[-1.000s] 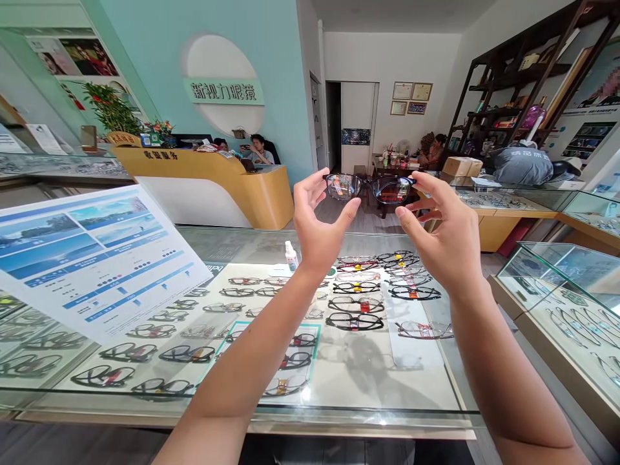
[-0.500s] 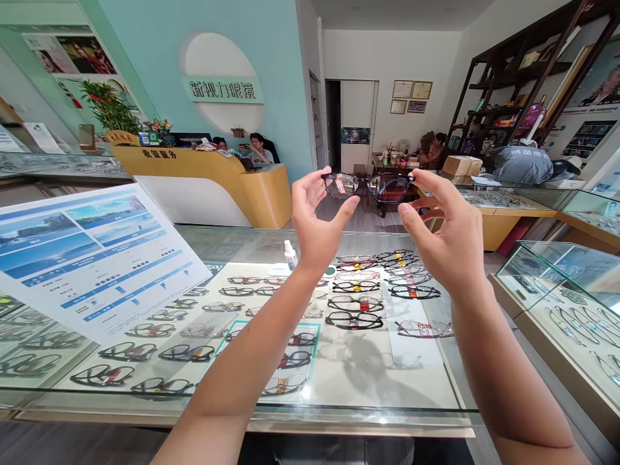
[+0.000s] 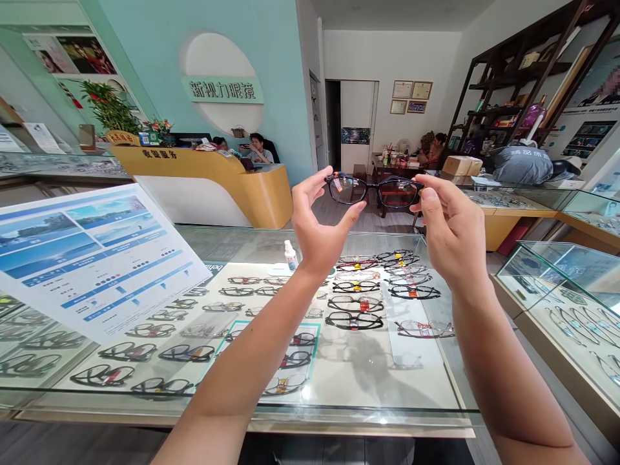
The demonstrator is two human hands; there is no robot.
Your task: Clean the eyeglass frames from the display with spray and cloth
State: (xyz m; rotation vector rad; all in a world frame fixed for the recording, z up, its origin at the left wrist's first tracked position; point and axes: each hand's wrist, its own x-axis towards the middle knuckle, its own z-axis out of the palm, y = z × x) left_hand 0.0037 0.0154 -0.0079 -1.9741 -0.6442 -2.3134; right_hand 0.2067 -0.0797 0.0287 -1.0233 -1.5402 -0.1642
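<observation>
Dark-framed eyeglasses [image 3: 372, 186] are held up level above the glass counter, with an orange-and-white sticker on the left lens. The fingertips of my left hand [image 3: 317, 232] grip their left end, the thumb lying below the left lens. My right hand [image 3: 455, 226] pinches the right end between thumb and fingers. Underneath, several black glasses [image 3: 354, 321] stand in rows on the countertop. A white spray bottle [image 3: 291, 256] is upright beyond my left forearm.
A printed sheet [image 3: 104, 258] tilts up at the left of the glass counter [image 3: 382, 413]. Another glass display case [image 3: 571, 297] borders the right side. Behind are a yellow reception desk [image 3: 264, 194] with seated people [image 3: 260, 152], and cardboard boxes [image 3: 460, 166].
The eyeglasses have shifted slightly right and tipped a little. My right thumb has come up against the fingers at the right end. My left hand has barely moved.
</observation>
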